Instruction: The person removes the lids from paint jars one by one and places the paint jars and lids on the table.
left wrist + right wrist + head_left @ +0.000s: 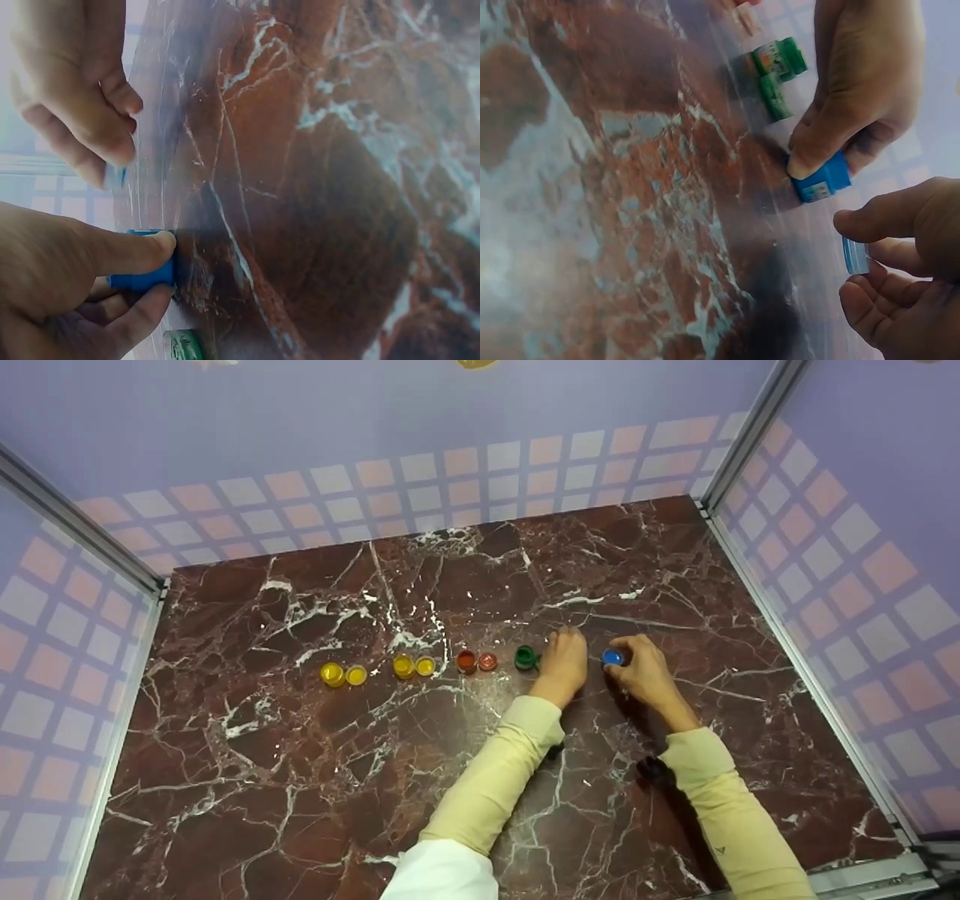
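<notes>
A: where's the blue pot rel. to the hands?
B: centre-right of head view, end of the pot row, just R of the green pot. Left hand pinches it, thumb + fingers curled round its body; seems to lie on its side on the marble table, can't tell its long axis.
A: right hand?
B: just beside it, lower right of right wrist view. Fingers curled, pinching the blue lid, apart from the pot. Both forearms angle up from the bottom edge.

Both hands curled, fingers pinching.
</notes>
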Demonstrator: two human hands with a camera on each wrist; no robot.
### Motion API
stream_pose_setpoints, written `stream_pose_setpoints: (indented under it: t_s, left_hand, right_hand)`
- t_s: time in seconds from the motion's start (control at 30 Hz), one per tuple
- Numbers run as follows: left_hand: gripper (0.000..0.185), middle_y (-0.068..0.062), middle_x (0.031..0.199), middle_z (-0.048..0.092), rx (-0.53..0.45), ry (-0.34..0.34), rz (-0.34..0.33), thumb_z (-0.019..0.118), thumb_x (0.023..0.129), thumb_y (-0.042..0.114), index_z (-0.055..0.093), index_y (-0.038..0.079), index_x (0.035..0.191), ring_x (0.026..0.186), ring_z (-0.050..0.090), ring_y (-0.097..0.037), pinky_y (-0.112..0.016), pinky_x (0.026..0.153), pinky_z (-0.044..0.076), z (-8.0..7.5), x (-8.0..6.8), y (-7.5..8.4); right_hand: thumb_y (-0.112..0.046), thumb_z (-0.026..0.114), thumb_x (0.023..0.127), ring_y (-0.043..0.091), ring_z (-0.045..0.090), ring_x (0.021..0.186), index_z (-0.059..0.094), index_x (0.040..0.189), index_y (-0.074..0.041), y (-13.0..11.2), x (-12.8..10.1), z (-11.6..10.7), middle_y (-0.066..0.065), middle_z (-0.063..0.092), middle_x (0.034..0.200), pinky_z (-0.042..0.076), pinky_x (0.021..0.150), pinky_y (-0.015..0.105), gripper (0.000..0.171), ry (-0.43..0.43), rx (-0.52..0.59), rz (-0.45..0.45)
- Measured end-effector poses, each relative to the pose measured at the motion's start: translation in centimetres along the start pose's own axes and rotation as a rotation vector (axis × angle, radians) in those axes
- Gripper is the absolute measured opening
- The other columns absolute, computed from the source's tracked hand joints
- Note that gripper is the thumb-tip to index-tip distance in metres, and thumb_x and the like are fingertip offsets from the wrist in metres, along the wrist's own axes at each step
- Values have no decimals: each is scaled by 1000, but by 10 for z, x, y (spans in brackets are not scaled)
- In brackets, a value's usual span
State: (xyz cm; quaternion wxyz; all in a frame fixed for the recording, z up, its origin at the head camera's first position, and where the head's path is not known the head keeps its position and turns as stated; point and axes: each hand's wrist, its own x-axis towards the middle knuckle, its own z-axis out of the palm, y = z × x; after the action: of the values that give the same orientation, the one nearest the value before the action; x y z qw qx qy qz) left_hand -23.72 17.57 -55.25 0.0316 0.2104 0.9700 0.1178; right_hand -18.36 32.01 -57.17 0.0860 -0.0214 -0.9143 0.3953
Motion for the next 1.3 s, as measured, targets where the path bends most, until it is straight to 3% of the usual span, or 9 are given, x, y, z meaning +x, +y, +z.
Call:
stream_pose_setpoints:
  t_s: [0.4, 0.77, 0.97, 1.3]
  left_hand:
    - [32, -13, 119, 65, -55, -17, -13, 68, 96, 10, 61, 1, 126, 114, 62, -28, -31, 100, 50, 1, -3, 0]
    - [29, -15, 120, 62, -129, 5, -31, 63, 98, 5, 58, -1, 125, 116, 60, -30, -32, 105, 47, 0, -7, -8]
    - [38, -16, 122, 57, -225, 17, -74, 68, 94, 5, 55, -1, 130, 119, 59, -29, -32, 102, 50, -2, -11, -7]
    - [65, -17, 131, 56, -233, 93, -8, 78, 92, 15, 45, -2, 145, 125, 54, -29, -34, 106, 47, -7, -28, -3]
  right_hand:
    - [2, 82, 80, 45, 58, 100, 69, 111, 13, 2, 8, 14, 30, 63, 104, 46, 94, 57, 35, -10, -64, -48]
    - [2, 82, 81, 46, 60, 102, 68, 115, 12, 2, 14, 22, 30, 63, 106, 46, 94, 58, 38, -9, -57, -66]
    - [5, 81, 79, 47, 60, 103, 67, 115, 12, 4, 17, 23, 30, 64, 107, 46, 95, 58, 40, 7, -41, -104]
    - [3, 79, 82, 48, 56, 109, 60, 126, 14, 7, 16, 18, 33, 62, 115, 42, 100, 58, 49, -12, -52, -83]
